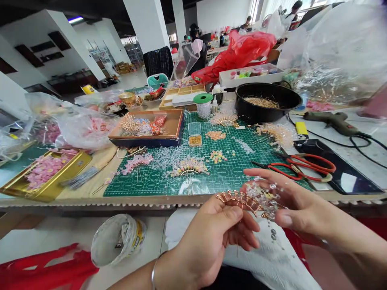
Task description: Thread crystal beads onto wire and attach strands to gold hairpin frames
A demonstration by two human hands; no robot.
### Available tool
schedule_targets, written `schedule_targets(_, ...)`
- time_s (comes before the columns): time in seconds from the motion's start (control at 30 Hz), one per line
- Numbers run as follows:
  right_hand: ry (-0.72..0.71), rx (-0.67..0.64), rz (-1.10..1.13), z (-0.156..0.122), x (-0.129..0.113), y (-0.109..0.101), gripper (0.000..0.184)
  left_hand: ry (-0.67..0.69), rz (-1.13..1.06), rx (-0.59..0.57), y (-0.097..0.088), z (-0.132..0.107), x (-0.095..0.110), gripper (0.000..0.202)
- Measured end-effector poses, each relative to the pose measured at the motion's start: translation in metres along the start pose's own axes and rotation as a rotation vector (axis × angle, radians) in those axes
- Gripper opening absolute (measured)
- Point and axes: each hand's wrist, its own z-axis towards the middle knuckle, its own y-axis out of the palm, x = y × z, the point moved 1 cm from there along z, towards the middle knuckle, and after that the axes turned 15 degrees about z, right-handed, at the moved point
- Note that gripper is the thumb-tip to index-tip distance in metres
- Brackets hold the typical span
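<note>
Low over my lap, in front of the table edge, my left hand (217, 229) pinches a curved gold wire hair comb (237, 198) between thumb and fingers. Clear beads (263, 197) cluster at the comb's right end. My right hand (302, 205) curls round that beaded end, thumb below and index finger stretched above. A few loose-looking beads (273, 233) show under the right thumb. The exact grip of the right fingertips is partly hidden by the beads. On the green cutting mat (136, 187) behind lie a yellow-and-clear beaded comb (189, 166) and a pink one (137, 162).
Red-handled pliers (314, 161) lie right of the mat, near a glue gun (332, 121). Behind stand a black basin (267, 100) and a brown box (148, 129) of beadwork. A gold tin (45, 173) of pink pieces sits left. A white bucket (113, 241) stands below.
</note>
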Motion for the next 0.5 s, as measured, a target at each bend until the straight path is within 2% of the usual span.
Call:
schedule_targets(0.07,0.024,0.069,0.080,-0.001,0.007,0.005,0.068,-0.022,0.018,-0.028,-0.003,0.000,-0.006,0.023)
schedule_targets(0.13,0.009,0.168,0.019,-0.004,0.011,0.002,0.055,-0.072,0.048,-0.067,-0.006,0.001,-0.013,0.030)
schedule_targets(0.3,-0.072,0.356,-0.126,-0.007,0.011,-0.020,0.046,-0.168,0.179,-0.165,-0.007,0.014,-0.028,0.032)
schedule_targets(0.4,-0.137,0.474,-0.279,-0.010,0.009,-0.041,0.045,-0.132,0.290,-0.112,-0.007,0.030,-0.023,0.030)
schedule_targets(0.5,-0.173,0.599,-0.405,-0.024,0.013,-0.067,0.041,-0.073,0.482,-0.030,-0.009,0.053,-0.010,0.022)
